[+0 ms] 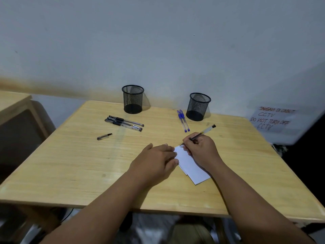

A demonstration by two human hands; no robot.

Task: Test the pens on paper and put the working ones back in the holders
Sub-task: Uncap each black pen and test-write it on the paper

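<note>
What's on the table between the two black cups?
Mostly bare table between the left holder and right holder; two blue pens lie beside the right one, in the head view.

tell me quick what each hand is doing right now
Left hand: open, fingers flat, pressing on the paper.
Right hand: closed around a pen, tip at the paper's far corner.
</note>
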